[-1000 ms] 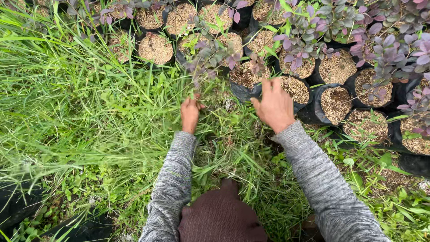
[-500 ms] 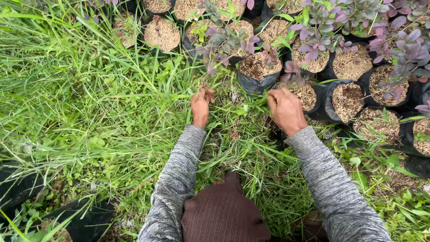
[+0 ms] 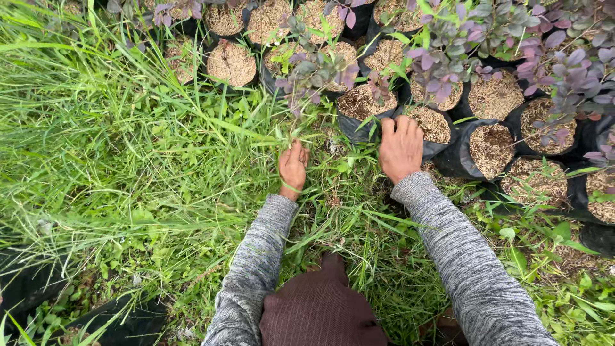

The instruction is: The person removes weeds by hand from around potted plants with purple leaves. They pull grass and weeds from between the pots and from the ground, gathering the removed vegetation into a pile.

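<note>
Grass blades point(image 3: 291, 138) are being pinched in the left hand point(image 3: 293, 168), its fingers closing round a tuft low near the ground for grip. Right hand point(image 3: 400, 147) is resting, fingers pressed together, against a black nursery bag point(image 3: 359, 125), seemingly steadying it.

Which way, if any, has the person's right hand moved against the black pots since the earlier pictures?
No clear move. The right hand still has its fingertips by the near rim of the same black pot.
</note>
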